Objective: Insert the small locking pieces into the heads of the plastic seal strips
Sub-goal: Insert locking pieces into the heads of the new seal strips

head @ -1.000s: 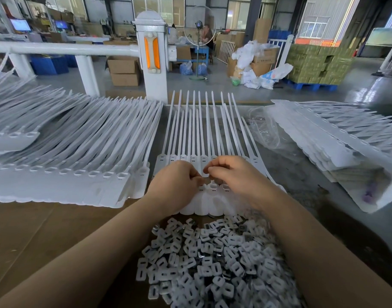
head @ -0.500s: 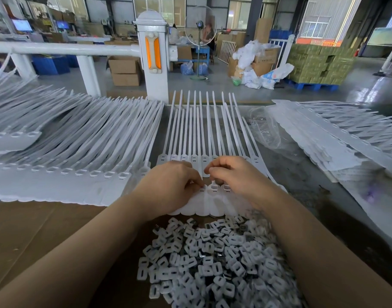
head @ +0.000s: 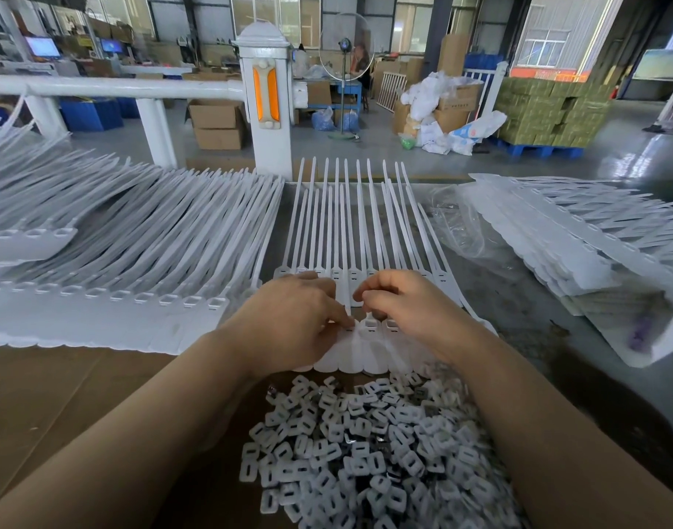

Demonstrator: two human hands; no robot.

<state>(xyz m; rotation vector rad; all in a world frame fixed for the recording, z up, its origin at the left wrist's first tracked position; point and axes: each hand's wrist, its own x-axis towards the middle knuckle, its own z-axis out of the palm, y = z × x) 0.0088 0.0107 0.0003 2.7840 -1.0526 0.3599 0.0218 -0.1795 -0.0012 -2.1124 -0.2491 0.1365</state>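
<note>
cardboard-covered bench (head: pixel 60 395), probably factory floor (head: pixel 613 147)

A joined row of white plastic seal strips (head: pixel 359 223) lies flat on the bench straight ahead, thin tails fanning away toward the far edge and flat rounded heads (head: pixel 369 347) side by side at the near end, each with a small rectangular socket. Just in front of the heads is a loose heap of small locking pieces (head: pixel 365 444), white squarish tabs with a slot in the middle, some showing dark metal. More white strips lie in overlapping stacks to the left (head: pixel 136 238) and right (head: pixel 579 231).
</note>
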